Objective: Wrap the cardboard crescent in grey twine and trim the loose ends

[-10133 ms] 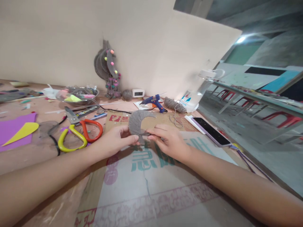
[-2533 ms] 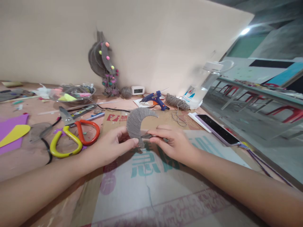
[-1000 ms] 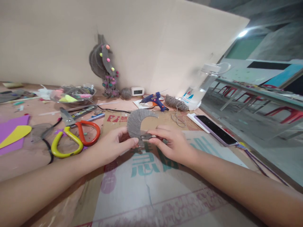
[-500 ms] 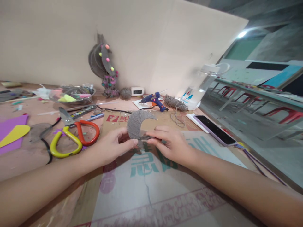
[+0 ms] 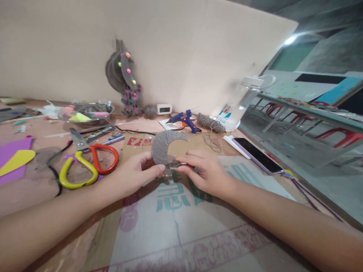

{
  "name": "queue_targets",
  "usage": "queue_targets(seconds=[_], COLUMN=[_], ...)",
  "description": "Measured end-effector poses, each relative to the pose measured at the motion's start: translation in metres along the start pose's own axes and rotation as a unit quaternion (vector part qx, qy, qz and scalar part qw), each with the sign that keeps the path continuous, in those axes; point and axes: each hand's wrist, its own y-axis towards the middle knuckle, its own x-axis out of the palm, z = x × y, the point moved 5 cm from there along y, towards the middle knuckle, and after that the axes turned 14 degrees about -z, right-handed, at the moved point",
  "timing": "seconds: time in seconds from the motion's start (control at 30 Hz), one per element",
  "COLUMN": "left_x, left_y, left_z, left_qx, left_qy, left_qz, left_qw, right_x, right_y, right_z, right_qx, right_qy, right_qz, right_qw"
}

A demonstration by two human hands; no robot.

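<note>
A crescent wrapped in grey yarn [image 5: 162,146] is held up over the printed cardboard sheet [image 5: 210,241]. My left hand [image 5: 144,169] is closed on its lower left part, with the thumb in front. My right hand [image 5: 202,172] pinches the crescent's lower right end between thumb and fingers. A bit of grey hangs below the crescent by my left thumb; I cannot make out whether it is loose yarn or the crescent's lower edge.
To the left lie scissors [image 5: 80,170] with yellow and red handles and a box cutter [image 5: 100,133]. A blue glue gun [image 5: 184,119], grey yarn skein [image 5: 211,123] and clear bottle [image 5: 236,104] stand behind. A phone [image 5: 258,155] lies right. A pompom-trimmed crescent hanging [image 5: 124,75] leans on the wall.
Both hands and the crescent stay almost in place. The crescent has tilted very slightly and shifted a little left.
</note>
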Motion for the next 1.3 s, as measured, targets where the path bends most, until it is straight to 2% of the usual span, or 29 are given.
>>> queue_targets(seconds=[0.33, 0.63, 0.87, 1.3], left_x=[0.0009, 0.0032, 0.0008, 0.0], left_y=[-0.0012, -0.0012, -0.0009, -0.0007], left_z=[-0.0022, -0.0022, -0.0014, -0.0018], left_qx=[-0.015, 0.008, -0.01, -0.007], left_qy=[-0.013, -0.039, -0.034, -0.023], left_qz=[-0.004, -0.03, -0.001, 0.005], left_qw=[1.0, 0.999, 0.999, 1.0], right_x=[0.0002, 0.0021, 0.0026, -0.0012], right_y=[0.0008, 0.0028, 0.0002, 0.0016], right_z=[-0.0023, 0.0019, 0.006, -0.001], right_qx=[0.013, 0.021, 0.035, 0.016], right_qy=[-0.013, 0.024, 0.047, 0.008], right_qz=[-0.01, -0.014, 0.006, -0.002], right_qw=[1.0, 0.999, 0.998, 1.0])
